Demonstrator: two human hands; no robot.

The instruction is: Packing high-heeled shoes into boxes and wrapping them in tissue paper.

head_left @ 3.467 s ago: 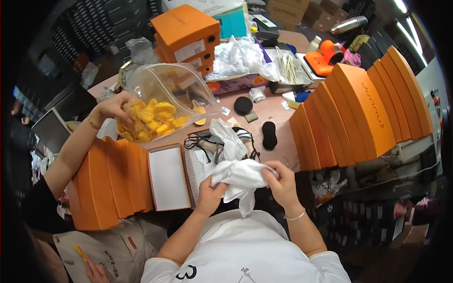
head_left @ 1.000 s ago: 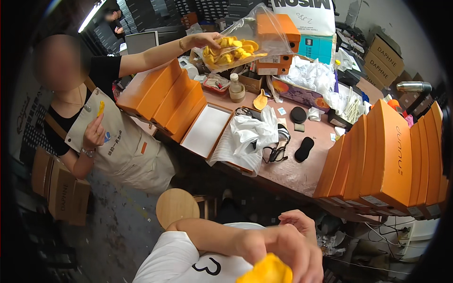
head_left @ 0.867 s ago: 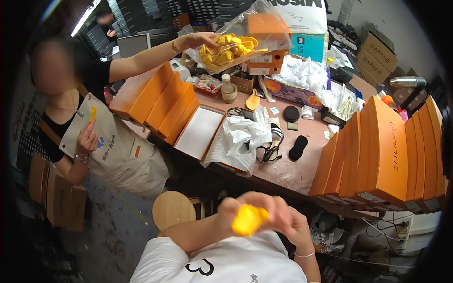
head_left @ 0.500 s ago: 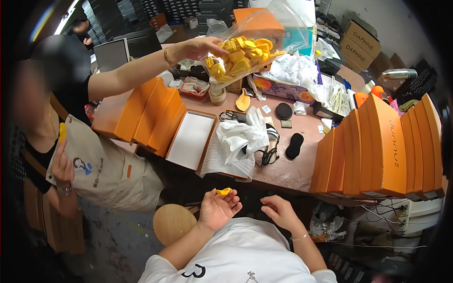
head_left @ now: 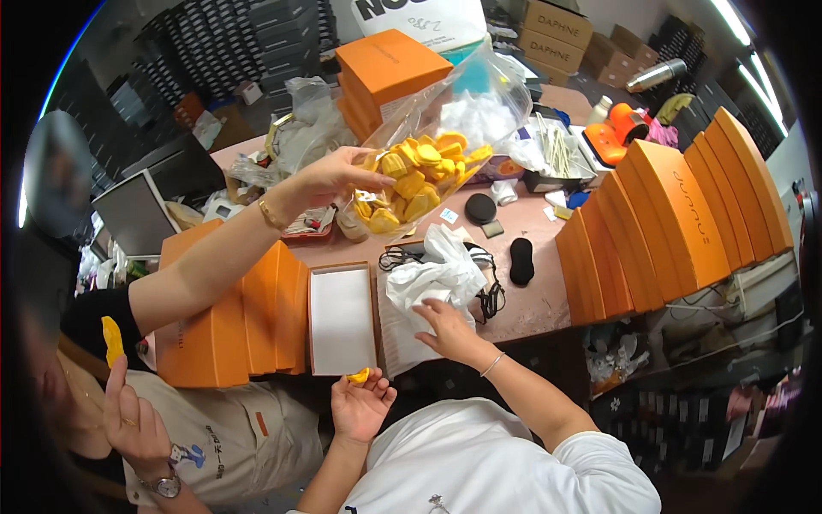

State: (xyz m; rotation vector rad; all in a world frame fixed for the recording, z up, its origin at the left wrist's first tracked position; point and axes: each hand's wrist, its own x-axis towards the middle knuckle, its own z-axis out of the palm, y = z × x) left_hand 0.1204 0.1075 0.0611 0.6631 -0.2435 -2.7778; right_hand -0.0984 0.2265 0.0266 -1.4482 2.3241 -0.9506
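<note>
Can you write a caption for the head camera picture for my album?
Left hand holds a small yellow piece, right hand touches white wrapping.

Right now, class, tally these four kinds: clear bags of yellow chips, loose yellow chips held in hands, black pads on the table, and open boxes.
Clear bag: 1
Loose yellow chips: 2
Black pads: 2
Open box: 1
Total: 6

orange boxes right, clear bag of yellow pieces, dark monitor left
</note>
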